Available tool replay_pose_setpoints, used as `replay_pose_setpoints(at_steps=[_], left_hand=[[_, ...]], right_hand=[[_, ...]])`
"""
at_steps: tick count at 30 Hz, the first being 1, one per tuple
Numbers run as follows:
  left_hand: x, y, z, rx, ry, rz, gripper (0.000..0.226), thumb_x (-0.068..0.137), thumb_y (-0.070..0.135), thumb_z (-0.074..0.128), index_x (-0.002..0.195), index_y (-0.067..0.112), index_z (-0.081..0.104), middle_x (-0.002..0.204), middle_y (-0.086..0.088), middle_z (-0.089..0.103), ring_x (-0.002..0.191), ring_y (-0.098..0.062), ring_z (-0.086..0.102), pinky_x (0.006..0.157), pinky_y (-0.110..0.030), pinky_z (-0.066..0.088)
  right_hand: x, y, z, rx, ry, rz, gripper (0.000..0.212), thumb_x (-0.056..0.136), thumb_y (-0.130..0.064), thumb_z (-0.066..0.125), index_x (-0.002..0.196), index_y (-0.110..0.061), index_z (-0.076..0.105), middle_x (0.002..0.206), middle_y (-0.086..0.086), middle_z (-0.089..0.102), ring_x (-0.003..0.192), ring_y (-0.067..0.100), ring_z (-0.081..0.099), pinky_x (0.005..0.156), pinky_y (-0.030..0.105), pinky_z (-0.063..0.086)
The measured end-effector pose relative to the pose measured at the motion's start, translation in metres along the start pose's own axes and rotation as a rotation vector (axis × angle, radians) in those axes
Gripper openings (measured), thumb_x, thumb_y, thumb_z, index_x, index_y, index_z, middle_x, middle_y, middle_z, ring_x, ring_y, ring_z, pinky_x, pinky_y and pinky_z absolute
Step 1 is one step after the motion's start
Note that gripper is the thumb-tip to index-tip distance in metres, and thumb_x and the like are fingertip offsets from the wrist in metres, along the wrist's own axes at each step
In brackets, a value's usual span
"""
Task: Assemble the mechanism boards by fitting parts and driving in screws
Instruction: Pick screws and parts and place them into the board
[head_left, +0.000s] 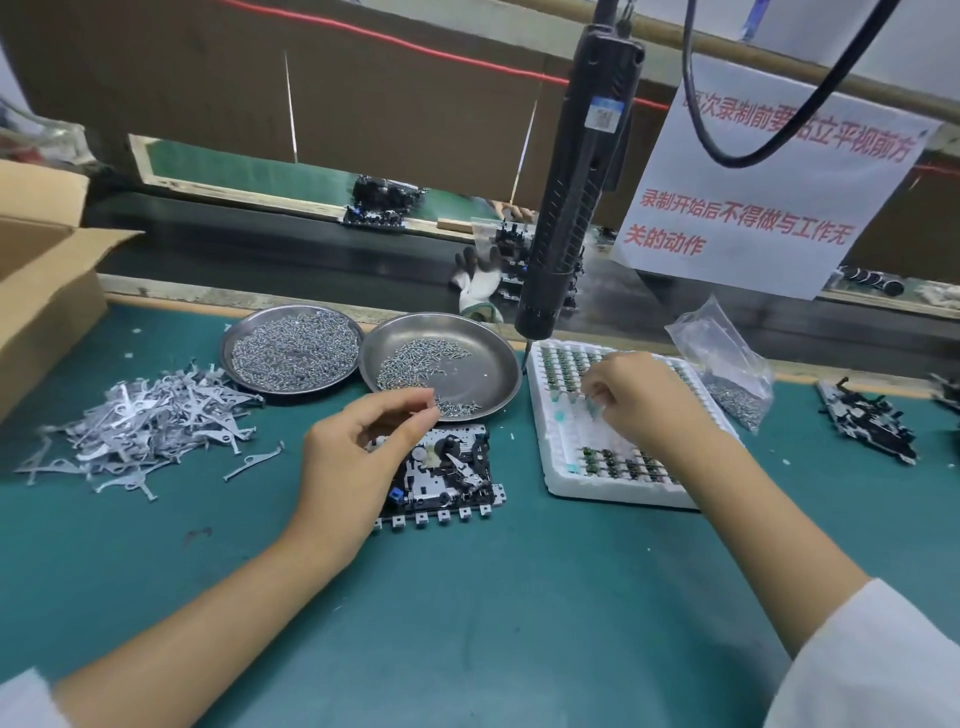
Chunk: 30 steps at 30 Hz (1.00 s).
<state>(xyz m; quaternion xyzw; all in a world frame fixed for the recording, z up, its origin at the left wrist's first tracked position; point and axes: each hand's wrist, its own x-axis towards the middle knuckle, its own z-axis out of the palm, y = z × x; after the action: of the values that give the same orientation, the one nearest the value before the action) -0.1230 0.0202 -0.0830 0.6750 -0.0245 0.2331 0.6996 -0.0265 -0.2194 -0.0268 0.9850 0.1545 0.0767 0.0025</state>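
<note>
At centre frame, a black-and-silver mechanism board (441, 475) lies flat on the green mat with parts already fitted, partly under the left hand (353, 462), whose fingertips pinch together over it, seemingly on a screw too small to confirm. Right of centre, the right hand (641, 397) curls into the white foam tray of small components (558, 452), picking one. Judged mid-assembly: the hanging black electric screwdriver (571, 197) is untouched, so screws remain undriven.
</note>
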Motion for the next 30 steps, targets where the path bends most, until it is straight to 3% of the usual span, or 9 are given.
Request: replay_pose_setpoints(at_steps=[2, 6, 11, 18, 24, 30], left_hand=[[0.000, -0.001, 0.000, 0.006, -0.016, 0.009, 0.021, 0.077, 0.010, 0.073, 0.087, 0.029, 0.073, 0.087, 0.010, 0.074, 0.078, -0.003, 0.066, 0.073, -0.012, 0.049], [-0.002, -0.001, 0.000, 0.023, -0.067, 0.043, 0.017, 0.075, 0.025, 0.070, 0.087, 0.037, 0.073, 0.090, 0.010, 0.072, 0.084, -0.005, 0.066, 0.076, -0.013, 0.048], [-0.003, -0.001, 0.000, 0.093, -0.135, 0.127, 0.018, 0.078, 0.026, 0.068, 0.092, 0.035, 0.072, 0.092, 0.012, 0.071, 0.091, -0.006, 0.065, 0.082, -0.016, 0.047], [-0.003, -0.002, 0.001, 0.035, -0.134, 0.067, 0.019, 0.075, 0.025, 0.069, 0.093, 0.031, 0.071, 0.087, 0.011, 0.072, 0.082, -0.002, 0.066, 0.074, -0.011, 0.047], [-0.003, -0.002, 0.001, 0.021, -0.168, 0.076, 0.016, 0.076, 0.023, 0.069, 0.087, 0.035, 0.072, 0.086, 0.009, 0.073, 0.081, -0.005, 0.067, 0.074, -0.012, 0.048], [-0.003, -0.003, 0.001, 0.052, -0.187, 0.089, 0.018, 0.076, 0.025, 0.068, 0.085, 0.040, 0.073, 0.085, 0.011, 0.073, 0.080, -0.004, 0.066, 0.075, -0.014, 0.049]], right_hand=[[-0.007, -0.001, -0.006, 0.192, 0.077, -0.002, 0.017, 0.082, 0.006, 0.055, 0.082, -0.002, 0.069, 0.082, 0.006, 0.066, 0.081, 0.024, 0.062, 0.066, 0.029, 0.045], [-0.033, -0.035, -0.017, 1.156, -0.082, 0.037, 0.010, 0.084, 0.002, 0.066, 0.082, -0.008, 0.068, 0.077, 0.007, 0.071, 0.069, 0.013, 0.068, 0.062, 0.023, 0.055], [-0.041, -0.087, 0.008, 1.608, -0.134, 0.037, 0.010, 0.084, 0.004, 0.064, 0.088, -0.004, 0.068, 0.085, 0.007, 0.073, 0.074, 0.015, 0.069, 0.074, 0.023, 0.056], [-0.045, -0.095, 0.026, 1.715, -0.006, 0.084, 0.022, 0.077, 0.005, 0.070, 0.096, -0.006, 0.071, 0.091, 0.008, 0.074, 0.082, 0.015, 0.070, 0.072, 0.019, 0.053], [-0.047, -0.097, 0.027, 1.656, -0.015, 0.059, 0.024, 0.080, 0.000, 0.070, 0.104, 0.002, 0.071, 0.097, 0.010, 0.074, 0.090, 0.020, 0.070, 0.079, 0.022, 0.054], [-0.047, -0.098, 0.028, 1.648, 0.007, 0.037, 0.021, 0.082, -0.001, 0.069, 0.103, 0.001, 0.071, 0.096, 0.011, 0.074, 0.086, 0.017, 0.069, 0.078, 0.022, 0.054]])
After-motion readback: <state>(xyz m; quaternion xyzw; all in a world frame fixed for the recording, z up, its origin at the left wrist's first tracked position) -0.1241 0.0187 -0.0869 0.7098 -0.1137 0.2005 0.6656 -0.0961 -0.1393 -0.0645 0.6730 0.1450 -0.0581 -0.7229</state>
